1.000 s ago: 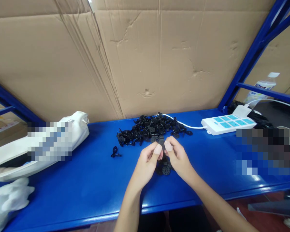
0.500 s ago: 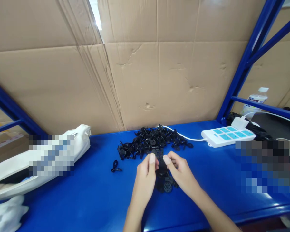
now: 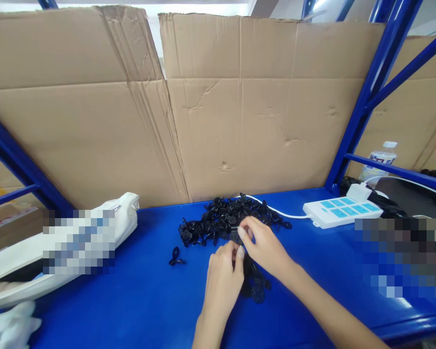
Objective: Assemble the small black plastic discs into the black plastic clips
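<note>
My left hand [image 3: 223,271] is closed in a pinch, thumb against fingers, at the lower end of a small black plastic piece [image 3: 235,235]. Just above and to the right, my right hand [image 3: 264,246] pinches the upper part of that piece; the fingers hide most of it. Behind my hands lies a heap of small black plastic pieces [image 3: 218,218], some with round ends. A smaller group of black pieces, one with a round perforated disc [image 3: 257,293], lies beneath my wrists. One lone black piece [image 3: 176,257] rests to the left.
All this lies on a blue shelf [image 3: 141,300] backed by cardboard [image 3: 210,135]. A white power strip [image 3: 343,212] with a cable is at the right, near a bottle [image 3: 381,160] behind the blue frame. A white bag [image 3: 127,218] lies at the left.
My right hand has moved up and left, above the left hand, while the left has dropped slightly lower. The camera view has tilted upward, showing the cardboard's top edge.
</note>
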The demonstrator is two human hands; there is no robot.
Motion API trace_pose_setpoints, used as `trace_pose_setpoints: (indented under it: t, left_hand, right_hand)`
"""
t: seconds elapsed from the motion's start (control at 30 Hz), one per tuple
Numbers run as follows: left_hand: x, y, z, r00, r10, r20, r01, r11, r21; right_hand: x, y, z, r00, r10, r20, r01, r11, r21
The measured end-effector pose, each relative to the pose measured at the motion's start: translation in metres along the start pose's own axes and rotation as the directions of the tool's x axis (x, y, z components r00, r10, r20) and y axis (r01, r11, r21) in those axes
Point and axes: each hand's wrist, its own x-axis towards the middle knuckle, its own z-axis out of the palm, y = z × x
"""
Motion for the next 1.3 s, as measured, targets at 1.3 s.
trace_pose_setpoints:
  t: [1.3]
  left_hand:
    - [0.004,0.013,-0.005,0.991,-0.089,0.097,0.127,0.840,-0.528]
  right_hand:
    - [-0.032,0.025,-0.021,0.956,-0.292,0.025,0.289,0.954,0.081]
